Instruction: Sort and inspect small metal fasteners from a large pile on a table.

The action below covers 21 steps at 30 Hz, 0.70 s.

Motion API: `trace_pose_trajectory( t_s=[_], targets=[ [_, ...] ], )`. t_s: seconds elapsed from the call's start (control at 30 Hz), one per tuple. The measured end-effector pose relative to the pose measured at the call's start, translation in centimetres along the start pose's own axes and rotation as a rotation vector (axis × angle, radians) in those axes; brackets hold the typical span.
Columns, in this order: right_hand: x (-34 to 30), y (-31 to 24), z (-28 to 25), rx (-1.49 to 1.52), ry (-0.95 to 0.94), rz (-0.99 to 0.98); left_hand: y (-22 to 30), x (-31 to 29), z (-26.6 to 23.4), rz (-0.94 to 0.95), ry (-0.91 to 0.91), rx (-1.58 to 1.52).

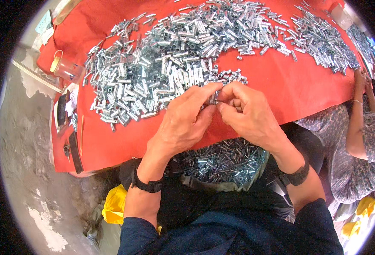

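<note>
Two hands (185,117) (253,112), grip unclear, bare cloth (310,93) alongside

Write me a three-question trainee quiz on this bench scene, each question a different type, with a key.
1. True or false: the cloth under the metal pieces is blue.
2. Multiple choice: the left hand and right hand, close together at the fingertips, each have what at the wrist?
A) a gold bangle
B) a dark band
C) a white cuff
3. Fill in: the clear plastic container is near the cloth's ___ edge.

Key: 1 False, it is red. 2 B. 3 left.
</note>
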State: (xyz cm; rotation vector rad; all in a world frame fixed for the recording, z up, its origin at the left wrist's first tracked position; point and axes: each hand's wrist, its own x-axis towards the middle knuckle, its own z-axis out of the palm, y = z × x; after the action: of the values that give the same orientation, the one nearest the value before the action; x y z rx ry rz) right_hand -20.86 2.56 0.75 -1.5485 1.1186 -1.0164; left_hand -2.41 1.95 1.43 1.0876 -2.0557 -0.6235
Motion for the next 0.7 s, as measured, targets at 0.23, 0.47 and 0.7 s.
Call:
trace_pose_trajectory(
  t_s=[0.23, 0.47, 0.7],
  targets=[
    [-0.3, -0.6, 0.1, 0.161, 0.01, 0.081, -0.5, -0.7, -0.1, -0.361, 0.103, -0.476],
    [-0.5, -1.0, 0.3, 0.208, -0.005, 0.046, -0.9, -1.0, 0.7, -0.424, 0.173, -0.775],
    [-0.6, -1.1, 0.3, 0.192, 0.004, 0.062, -0.7, -1.2, 0.8, -0.383, 0.11, -0.625]
  ],
)
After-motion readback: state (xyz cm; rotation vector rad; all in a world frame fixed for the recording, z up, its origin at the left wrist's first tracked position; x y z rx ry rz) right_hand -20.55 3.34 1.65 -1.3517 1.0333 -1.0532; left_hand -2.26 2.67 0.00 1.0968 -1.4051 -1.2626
